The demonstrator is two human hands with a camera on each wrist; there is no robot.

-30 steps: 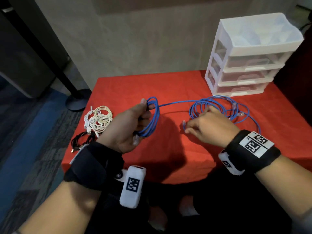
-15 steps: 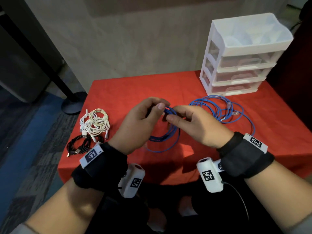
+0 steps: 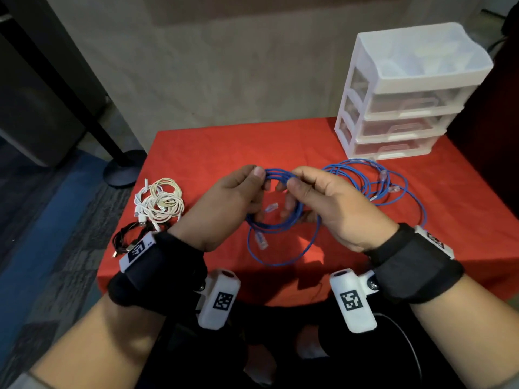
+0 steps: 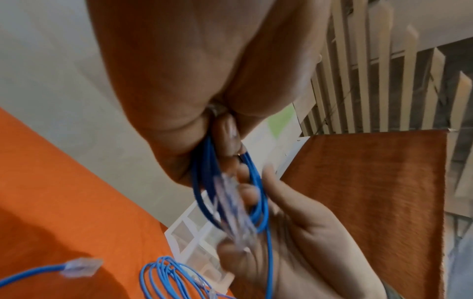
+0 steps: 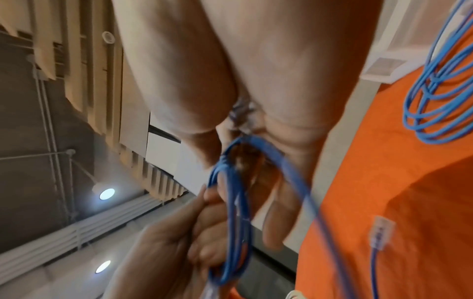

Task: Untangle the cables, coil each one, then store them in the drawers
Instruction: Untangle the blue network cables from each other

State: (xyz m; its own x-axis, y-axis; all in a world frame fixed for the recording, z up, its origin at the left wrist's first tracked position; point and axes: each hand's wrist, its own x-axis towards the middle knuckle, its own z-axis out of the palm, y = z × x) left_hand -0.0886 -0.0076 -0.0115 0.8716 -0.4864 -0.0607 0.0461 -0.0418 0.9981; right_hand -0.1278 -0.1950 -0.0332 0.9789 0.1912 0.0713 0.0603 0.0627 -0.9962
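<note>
A coiled blue network cable [image 3: 276, 223] hangs above the red table between both hands. My left hand [image 3: 233, 197] pinches the coil's top with thumb and fingers, and my right hand [image 3: 317, 197] grips the same bundle right beside it. One clear plug [image 3: 260, 239] dangles from a loose lower loop. The wrist views show the blue cable [image 4: 204, 182] running between the left fingers and the blue cable [image 5: 235, 194] held by both hands. A second blue cable [image 3: 387, 186] lies in loose loops to the right. The white drawer unit [image 3: 404, 108] stands at the back right, drawers closed.
A coiled white cable bundle [image 3: 161, 203] and a black cable [image 3: 126, 240] lie at the table's [image 3: 219, 147] left edge. A dark floor stand base [image 3: 123, 169] sits on the floor left of the table.
The right hand came from the loose cable end to the coil and now grips it beside the left hand. The coil has been lifted slightly and a last loose loop hangs below.
</note>
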